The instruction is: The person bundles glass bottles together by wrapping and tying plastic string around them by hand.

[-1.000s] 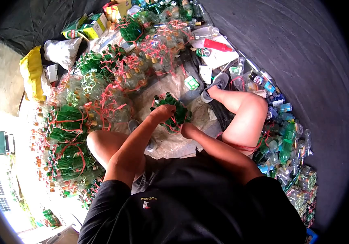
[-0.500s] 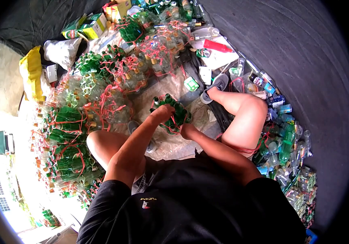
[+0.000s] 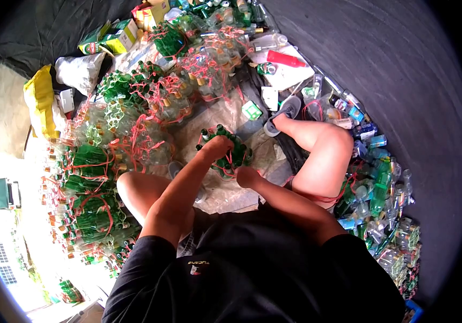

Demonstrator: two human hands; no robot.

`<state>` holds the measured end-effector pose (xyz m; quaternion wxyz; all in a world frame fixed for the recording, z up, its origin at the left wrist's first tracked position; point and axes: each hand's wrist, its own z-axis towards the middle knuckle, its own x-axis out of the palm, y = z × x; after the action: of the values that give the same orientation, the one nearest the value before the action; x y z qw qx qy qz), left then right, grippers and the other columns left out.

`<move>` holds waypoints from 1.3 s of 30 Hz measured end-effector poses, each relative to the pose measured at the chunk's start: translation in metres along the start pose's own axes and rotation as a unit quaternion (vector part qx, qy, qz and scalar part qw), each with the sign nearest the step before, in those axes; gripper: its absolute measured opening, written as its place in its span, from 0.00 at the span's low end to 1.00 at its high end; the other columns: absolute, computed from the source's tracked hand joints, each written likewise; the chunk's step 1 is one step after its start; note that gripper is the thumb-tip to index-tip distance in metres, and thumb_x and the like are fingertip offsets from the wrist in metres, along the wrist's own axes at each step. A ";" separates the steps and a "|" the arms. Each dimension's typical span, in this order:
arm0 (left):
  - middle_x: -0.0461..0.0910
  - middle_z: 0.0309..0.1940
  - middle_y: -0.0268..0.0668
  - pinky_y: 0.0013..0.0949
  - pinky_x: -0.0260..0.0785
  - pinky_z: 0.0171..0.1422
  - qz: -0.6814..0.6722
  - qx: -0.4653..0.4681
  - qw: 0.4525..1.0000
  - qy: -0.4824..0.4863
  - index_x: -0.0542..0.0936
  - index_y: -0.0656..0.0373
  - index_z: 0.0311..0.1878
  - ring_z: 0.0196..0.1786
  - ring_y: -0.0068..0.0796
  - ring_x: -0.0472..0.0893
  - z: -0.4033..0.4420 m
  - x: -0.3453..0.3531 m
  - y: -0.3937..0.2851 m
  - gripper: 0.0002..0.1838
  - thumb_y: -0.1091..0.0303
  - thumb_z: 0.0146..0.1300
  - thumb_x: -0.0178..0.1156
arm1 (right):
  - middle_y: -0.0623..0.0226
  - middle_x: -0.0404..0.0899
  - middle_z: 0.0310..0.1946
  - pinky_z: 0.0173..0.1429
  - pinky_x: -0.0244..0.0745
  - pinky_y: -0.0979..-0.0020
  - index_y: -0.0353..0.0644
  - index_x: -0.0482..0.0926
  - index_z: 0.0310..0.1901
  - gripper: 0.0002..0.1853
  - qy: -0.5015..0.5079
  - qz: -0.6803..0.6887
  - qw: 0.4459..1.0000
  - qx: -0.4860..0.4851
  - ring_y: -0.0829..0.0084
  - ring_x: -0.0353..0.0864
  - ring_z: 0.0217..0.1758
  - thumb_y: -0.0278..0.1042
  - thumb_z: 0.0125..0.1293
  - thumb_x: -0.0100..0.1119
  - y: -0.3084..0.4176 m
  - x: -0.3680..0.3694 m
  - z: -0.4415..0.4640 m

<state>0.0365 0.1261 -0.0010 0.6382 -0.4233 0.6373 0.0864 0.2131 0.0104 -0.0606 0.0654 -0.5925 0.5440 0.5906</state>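
Between my feet stands a bundle of green glass bottles (image 3: 241, 156), upright, with red plastic string (image 3: 229, 158) running across its top. My left hand (image 3: 220, 146) is over the near left part of the bundle, closed on the string at the bottle necks. At the bundle's near right edge, my right hand (image 3: 247, 176) is closed like a fist, with string showing beside it. Its fingertips are mostly hidden from above. The lower part of the bundle is partly covered by my hands.
Tied bundles of clear bottles (image 3: 153, 142) and green bottles (image 3: 91, 161) crowd the left side. Loose cans and bottles (image 3: 379, 188) are heaped at the right. A green-and-white packet (image 3: 252, 110) lies near my shoe (image 3: 290, 107).
Both hands stay at the green bottle bundle with only slight movement. The whole view has shifted a little.
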 end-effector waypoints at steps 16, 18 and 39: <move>0.84 0.37 0.43 0.43 0.76 0.46 -0.083 -0.091 0.991 0.055 0.84 0.52 0.40 0.42 0.46 0.83 -0.005 -0.004 -0.002 0.10 0.69 0.56 0.58 | 0.53 0.85 0.33 0.39 0.79 0.54 0.42 0.85 0.31 0.11 0.048 -0.068 0.991 0.104 0.52 0.85 0.39 0.31 0.55 0.52 0.022 -0.039 -0.034; 0.83 0.36 0.46 0.45 0.76 0.44 0.015 -0.201 0.979 -0.039 0.83 0.55 0.37 0.41 0.47 0.84 -0.013 -0.002 -0.032 0.09 0.67 0.58 0.55 | 0.55 0.85 0.35 0.39 0.79 0.55 0.42 0.85 0.31 0.11 0.058 -0.067 0.990 0.112 0.53 0.85 0.40 0.31 0.55 0.52 0.022 -0.044 -0.034; 0.81 0.47 0.39 0.42 0.75 0.50 -0.066 -0.295 0.951 -0.068 0.85 0.45 0.43 0.50 0.42 0.82 -0.063 0.013 -0.111 0.12 0.64 0.62 0.53 | 0.78 0.60 0.16 0.14 0.60 0.66 0.46 0.70 0.27 0.07 0.051 0.401 0.883 0.239 0.75 0.60 0.13 0.33 0.62 0.49 0.027 -0.108 -0.010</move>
<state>0.0641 0.0100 0.0465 0.5309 -0.6269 0.5089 0.2572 0.2309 0.0532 0.0409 -0.0653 -0.3194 0.8621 0.3879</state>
